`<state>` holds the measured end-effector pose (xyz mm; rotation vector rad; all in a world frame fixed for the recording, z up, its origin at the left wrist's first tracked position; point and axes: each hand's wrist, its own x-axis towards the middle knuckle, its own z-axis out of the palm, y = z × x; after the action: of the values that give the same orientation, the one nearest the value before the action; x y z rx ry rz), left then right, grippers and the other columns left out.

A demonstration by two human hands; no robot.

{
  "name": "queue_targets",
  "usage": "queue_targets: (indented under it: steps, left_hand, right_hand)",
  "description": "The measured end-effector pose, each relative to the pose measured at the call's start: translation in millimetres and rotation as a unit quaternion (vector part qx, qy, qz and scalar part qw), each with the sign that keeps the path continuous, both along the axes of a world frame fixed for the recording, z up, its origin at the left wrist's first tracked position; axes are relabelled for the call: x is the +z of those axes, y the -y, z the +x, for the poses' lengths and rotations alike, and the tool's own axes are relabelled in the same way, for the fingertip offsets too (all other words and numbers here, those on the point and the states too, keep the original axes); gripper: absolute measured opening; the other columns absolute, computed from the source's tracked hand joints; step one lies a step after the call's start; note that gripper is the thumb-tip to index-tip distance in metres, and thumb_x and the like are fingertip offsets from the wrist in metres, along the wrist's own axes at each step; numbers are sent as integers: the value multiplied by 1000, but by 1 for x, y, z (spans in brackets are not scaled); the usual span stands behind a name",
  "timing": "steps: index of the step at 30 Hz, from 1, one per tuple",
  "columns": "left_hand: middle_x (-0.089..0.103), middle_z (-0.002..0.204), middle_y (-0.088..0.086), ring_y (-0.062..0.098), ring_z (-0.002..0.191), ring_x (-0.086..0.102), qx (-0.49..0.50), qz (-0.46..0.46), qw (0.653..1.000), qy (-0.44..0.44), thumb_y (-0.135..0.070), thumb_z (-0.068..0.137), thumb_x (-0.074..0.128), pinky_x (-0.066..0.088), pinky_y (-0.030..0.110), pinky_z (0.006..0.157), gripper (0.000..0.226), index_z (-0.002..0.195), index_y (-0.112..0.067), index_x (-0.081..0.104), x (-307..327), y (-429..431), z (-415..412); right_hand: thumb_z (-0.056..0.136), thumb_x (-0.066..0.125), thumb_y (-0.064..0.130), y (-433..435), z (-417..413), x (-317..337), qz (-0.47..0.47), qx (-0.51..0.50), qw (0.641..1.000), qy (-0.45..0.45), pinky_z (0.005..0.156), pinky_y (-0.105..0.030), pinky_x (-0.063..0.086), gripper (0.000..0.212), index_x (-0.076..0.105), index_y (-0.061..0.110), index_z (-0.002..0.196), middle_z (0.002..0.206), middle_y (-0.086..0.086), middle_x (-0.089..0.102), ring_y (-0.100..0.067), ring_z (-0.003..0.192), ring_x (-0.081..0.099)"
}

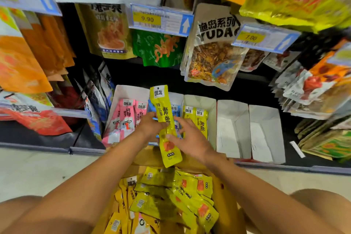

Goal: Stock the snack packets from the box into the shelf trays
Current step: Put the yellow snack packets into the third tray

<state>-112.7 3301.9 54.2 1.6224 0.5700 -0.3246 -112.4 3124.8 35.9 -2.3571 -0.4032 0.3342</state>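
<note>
A: Where's it sitting?
B: I see the long yellow-green foil snack packet (167, 125) upright, twelve o'clock of the brown cardboard box (228, 195). The left hand (150, 125) grips its middle and the right hand (190, 138) pinches below. It's probably light, floppy and slick, so I'd hold it mid-length.

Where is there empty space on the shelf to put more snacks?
Two white trays look bare: the first white tray right of the yellow-packet tray, and the second white tray next to the stacked bags at the far right. Crowded: the pink packets, and the middle, where the left hand and right hand hold a yellow packet.
</note>
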Motion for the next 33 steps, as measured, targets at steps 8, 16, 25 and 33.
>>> queue_targets:
  steps: [8, 16, 25, 33]
  left_hand:
    - [71, 111, 15, 34, 99, 73, -29, 11, 999, 26, -30, 82, 81, 61, 60, 81, 40, 114, -13, 64, -3, 18, -7]
    - [53, 150, 5, 28, 134, 51, -216, 326, 911, 133, -51, 106, 44, 45, 47, 109, 50, 151, -32, 41, -27, -1, -26]
    - [-25, 168, -6, 26, 153, -29, -402, 481, 776, -71, -73, 99, 6, -11, 69, 120, 70, 159, -44, -18, -85, -8, -50]
    - [-34, 164, -5, 25, 151, -33, -413, 496, 758, -92, -79, 93, 3, -15, 68, 118, 76, 154, -45, -29, -101, -8, -52]
  right_hand:
    - [70, 68, 70, -9, -19, 5, -99, -68, 992, 39, 92, -40, 53, 83, 37, 41, 142, 140, 12, 47, -15, 124, 54]
    - [70, 68, 65, 31, 13, -2, -114, -166, 979, 5, 86, -43, 57, 79, 39, 43, 140, 131, 3, 54, -24, 106, 64]
    - [65, 58, 74, 84, 78, -64, -178, -240, 950, -91, 82, -45, 59, 95, 41, 30, 148, 118, -7, 63, -29, 94, 68]
    - [81, 68, 61, 68, 94, -99, -216, -240, 942, -96, 86, -44, 55, 79, 42, 27, 147, 131, -10, 52, -34, 109, 61]
